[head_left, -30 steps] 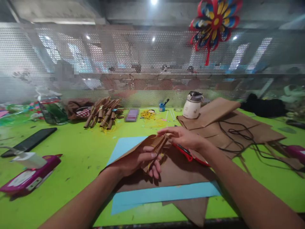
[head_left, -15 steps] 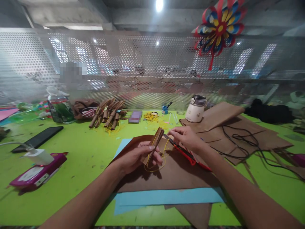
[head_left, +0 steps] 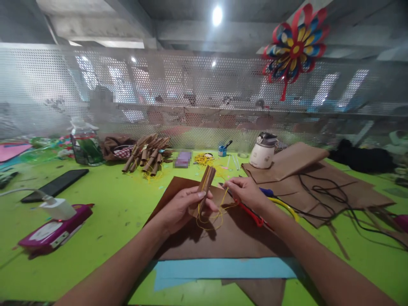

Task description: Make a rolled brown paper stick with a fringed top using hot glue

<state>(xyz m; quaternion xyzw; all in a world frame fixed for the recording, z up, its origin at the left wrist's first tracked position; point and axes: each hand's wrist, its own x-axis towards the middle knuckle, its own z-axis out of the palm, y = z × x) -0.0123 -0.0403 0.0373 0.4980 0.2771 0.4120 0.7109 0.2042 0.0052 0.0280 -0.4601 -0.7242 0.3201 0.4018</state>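
My left hand (head_left: pixel 188 206) grips a folded bundle of brown paper (head_left: pixel 207 180), tilted with its top to the right. Yellow string (head_left: pixel 204 225) runs along the bundle and loops below it. To its right my right hand (head_left: pixel 244 189) pinches the string's other stretch between thumb and fingers. Red-handled scissors (head_left: pixel 250 212) lie under the right hand, partly hidden by the wrist. Both hands are above a large brown paper sheet (head_left: pixel 191 246), with a light blue strip (head_left: pixel 229 267) along its near edge.
Rolled brown paper pieces (head_left: pixel 148 155) with yellow string lie at the back. A white flask (head_left: pixel 264 151) stands behind stacked brown paper (head_left: pixel 312 197) and a black cord (head_left: pixel 325 187). On the left are a purple power strip (head_left: pixel 59 231) and a black phone (head_left: pixel 55 185).
My right hand has shifted slightly down and right, with the string drawn between the hands. A blue and a yellow handle now show beside the right wrist. The view has tilted slightly.
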